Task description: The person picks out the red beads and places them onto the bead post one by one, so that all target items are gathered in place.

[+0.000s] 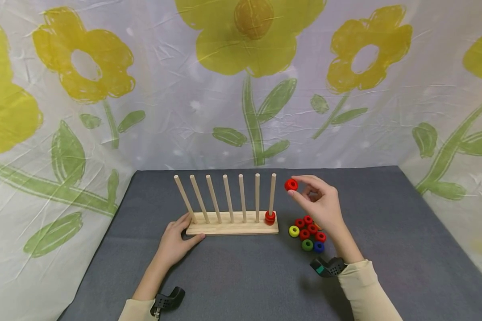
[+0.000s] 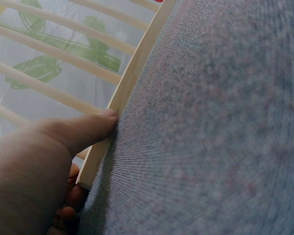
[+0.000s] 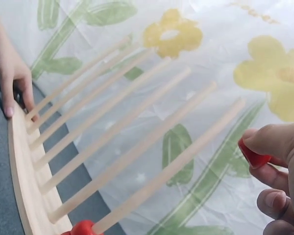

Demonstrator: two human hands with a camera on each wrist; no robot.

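Note:
A wooden peg stand (image 1: 233,229) with a row of upright pegs stands on the dark cloth. Its left end is held by my left hand (image 1: 176,243), thumb along the front edge and fingers round the end, as the left wrist view shows. My right hand (image 1: 320,201) pinches a red ring (image 1: 291,185) between thumb and fingers, just right of the top of the rightmost peg (image 1: 272,194). In the right wrist view the pinched red bead (image 3: 254,154) is beside that peg's tip. Red rings (image 1: 270,218) are stacked at the foot of the same peg.
Below my right hand lies a cluster of loose rings: several red rings (image 1: 304,234), a yellow ring (image 1: 294,231), a green ring (image 1: 307,245), a blue ring (image 1: 319,247) and a partly hidden orange one. A flower-printed cloth (image 1: 164,111) hangs behind the table.

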